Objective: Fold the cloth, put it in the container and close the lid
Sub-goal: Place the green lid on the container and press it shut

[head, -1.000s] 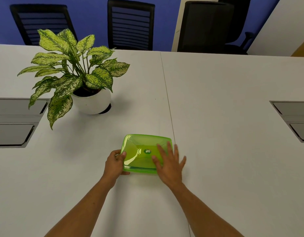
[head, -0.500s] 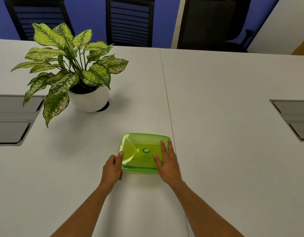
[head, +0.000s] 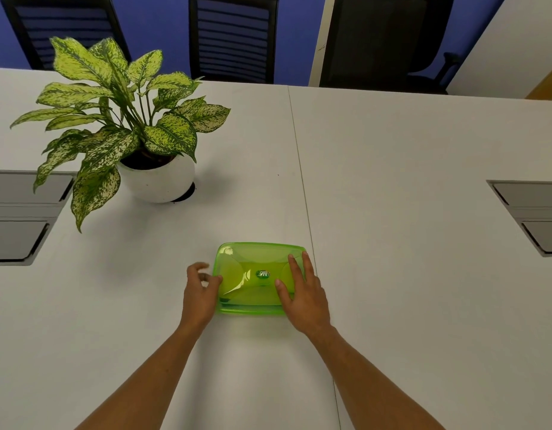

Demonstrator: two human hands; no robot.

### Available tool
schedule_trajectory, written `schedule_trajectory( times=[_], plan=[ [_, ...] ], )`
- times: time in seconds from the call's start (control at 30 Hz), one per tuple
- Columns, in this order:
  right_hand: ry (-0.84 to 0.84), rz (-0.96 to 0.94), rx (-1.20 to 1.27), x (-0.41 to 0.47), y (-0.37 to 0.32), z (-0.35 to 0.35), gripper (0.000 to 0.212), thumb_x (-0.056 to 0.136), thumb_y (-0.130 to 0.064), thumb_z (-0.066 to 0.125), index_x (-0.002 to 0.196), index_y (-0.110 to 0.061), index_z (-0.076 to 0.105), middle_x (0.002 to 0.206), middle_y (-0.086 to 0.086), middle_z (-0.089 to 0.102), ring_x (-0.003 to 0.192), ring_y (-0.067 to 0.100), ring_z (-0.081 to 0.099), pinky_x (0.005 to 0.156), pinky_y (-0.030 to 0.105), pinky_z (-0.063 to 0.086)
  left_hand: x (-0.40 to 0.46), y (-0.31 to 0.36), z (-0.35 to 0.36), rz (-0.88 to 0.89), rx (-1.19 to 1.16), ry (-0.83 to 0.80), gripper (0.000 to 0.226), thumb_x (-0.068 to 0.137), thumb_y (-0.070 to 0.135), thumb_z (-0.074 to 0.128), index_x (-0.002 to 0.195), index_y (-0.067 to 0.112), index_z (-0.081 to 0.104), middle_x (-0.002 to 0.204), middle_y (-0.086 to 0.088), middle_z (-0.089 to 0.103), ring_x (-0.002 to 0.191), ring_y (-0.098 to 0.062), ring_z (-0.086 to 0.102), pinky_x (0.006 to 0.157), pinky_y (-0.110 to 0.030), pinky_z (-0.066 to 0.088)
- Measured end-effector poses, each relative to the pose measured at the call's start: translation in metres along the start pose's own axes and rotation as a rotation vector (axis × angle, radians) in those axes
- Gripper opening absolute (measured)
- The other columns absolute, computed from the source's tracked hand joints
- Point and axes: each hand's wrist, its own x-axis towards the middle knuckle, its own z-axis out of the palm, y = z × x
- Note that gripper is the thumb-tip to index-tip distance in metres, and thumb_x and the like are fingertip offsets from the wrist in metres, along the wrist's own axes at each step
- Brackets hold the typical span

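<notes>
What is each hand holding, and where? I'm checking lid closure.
Nothing is gripped: the right hand presses flat on the translucent green plastic lid's right side; the left hand is at its left edge.

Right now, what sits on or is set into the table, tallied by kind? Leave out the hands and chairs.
Green container with its lid on: 1
Potted plant: 1
Grey hatch panels set into the table, one group at the left edge and one at the right edge: 2
Total: 4
</notes>
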Motion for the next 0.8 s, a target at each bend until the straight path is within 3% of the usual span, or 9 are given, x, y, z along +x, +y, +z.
schedule_trajectory(
  times=[0.07, 0.17, 0.3, 0.5, 0.67, 0.8],
  plan=[
    [0.023, 0.009, -0.038, 0.006, 0.000, -0.001, 0.064, 0.090, -0.055, 0.042, 0.146, -0.028, 0.027, 0.159, 0.004, 0.015, 0.128, 0.030, 0.041, 0.099, 0.043, 0.040, 0.009, 0.011, 0.004, 0.091, 0.090, 0.024, 0.044, 0.090, 0.015, 0.054, 0.129, 0.032, 0.043, 0.107, -0.005, 0.054, 0.083, -0.024, 0.058, 0.071, -0.036, 0.049],
    [0.029, 0.038, -0.039, 0.013, -0.001, -0.001, 0.067, 0.082, -0.056, 0.046, 0.141, -0.026, 0.034, 0.155, 0.005, 0.023, 0.123, 0.031, 0.044, 0.096, 0.042, 0.041, 0.019, 0.020, 0.012, 0.174, 0.290, 0.034, 0.041, 0.098, 0.031, 0.042, 0.138, 0.039, 0.040, 0.118, -0.004, 0.052, 0.098, -0.026, 0.058, 0.088, -0.043, 0.047],
    [0.035, 0.032, -0.047, 0.012, -0.001, 0.007, 0.070, 0.083, -0.058, 0.038, 0.145, -0.030, 0.025, 0.158, 0.003, 0.016, 0.126, 0.029, 0.042, 0.096, 0.043, 0.042, 0.023, 0.015, 0.019, 0.192, 0.430, 0.039, 0.042, 0.100, 0.043, 0.032, 0.141, 0.039, 0.041, 0.114, -0.009, 0.053, 0.101, -0.032, 0.059, 0.082, -0.038, 0.041],
    [0.000, 0.022, -0.026, 0.012, -0.001, 0.006, 0.072, 0.086, -0.061, 0.032, 0.149, -0.036, 0.011, 0.162, -0.003, 0.003, 0.132, 0.029, 0.037, 0.101, 0.043, 0.039, 0.024, 0.012, 0.020, 0.180, 0.373, 0.075, 0.042, 0.100, 0.044, 0.033, 0.141, 0.040, 0.043, 0.100, -0.006, 0.056, 0.103, -0.033, 0.058, 0.089, -0.042, 0.044],
    [0.002, 0.025, -0.028, 0.014, -0.001, 0.006, 0.073, 0.084, -0.062, 0.031, 0.149, -0.035, 0.010, 0.161, -0.003, 0.003, 0.126, 0.032, 0.044, 0.099, 0.043, 0.042, 0.026, 0.012, 0.020, 0.215, 0.307, 0.082, 0.041, 0.100, 0.039, 0.039, 0.139, 0.034, 0.049, 0.125, -0.012, 0.064, 0.115, -0.032, 0.057, 0.097, -0.043, 0.044],
    [-0.005, 0.027, -0.033, 0.015, -0.001, 0.006, 0.073, 0.085, -0.061, 0.034, 0.149, -0.034, 0.013, 0.161, -0.002, 0.005, 0.124, 0.034, 0.045, 0.098, 0.044, 0.043, 0.027, 0.012, 0.020, 0.220, 0.279, 0.076, 0.040, 0.100, 0.037, 0.042, 0.138, 0.033, 0.051, 0.132, -0.012, 0.062, 0.119, -0.031, 0.057, 0.099, -0.041, 0.045]
  ],
)
